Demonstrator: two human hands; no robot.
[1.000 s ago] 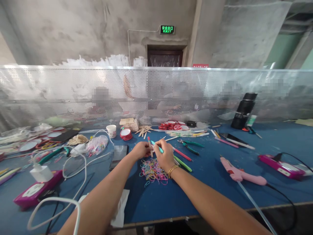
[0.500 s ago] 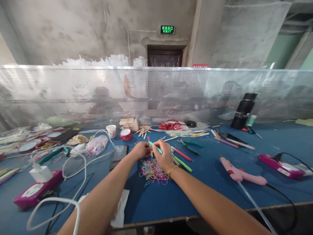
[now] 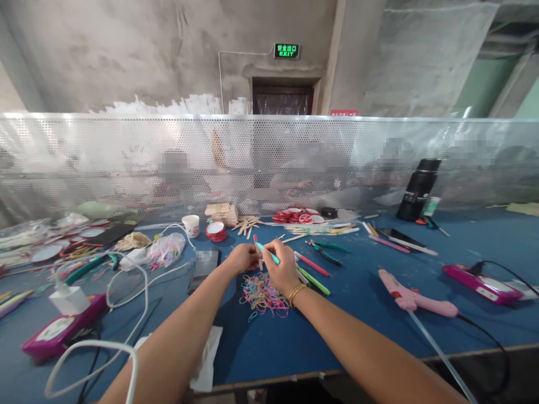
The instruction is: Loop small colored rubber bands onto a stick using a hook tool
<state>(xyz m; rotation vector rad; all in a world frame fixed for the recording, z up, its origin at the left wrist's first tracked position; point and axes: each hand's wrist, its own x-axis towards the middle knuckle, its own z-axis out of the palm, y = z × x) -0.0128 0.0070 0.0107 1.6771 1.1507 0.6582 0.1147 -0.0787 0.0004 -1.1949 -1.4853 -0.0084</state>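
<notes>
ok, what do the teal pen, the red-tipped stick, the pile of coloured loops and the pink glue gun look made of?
Teal pen: probably plastic; smooth, evenly coloured barrel.
Red-tipped stick: likely wood, pale tan and matt below the red.
Coloured loops: thin and bright; plastic or coated metal, can't tell.
Pink glue gun: likely moulded plastic, smooth solid-colour body.

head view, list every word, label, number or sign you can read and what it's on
"安全出口 EXIT": green sign above the doorway
Red sign at the partition's top edge: too blurred to read
Black bottle, paper cup, right purple box: markings too small or blurred
</notes>
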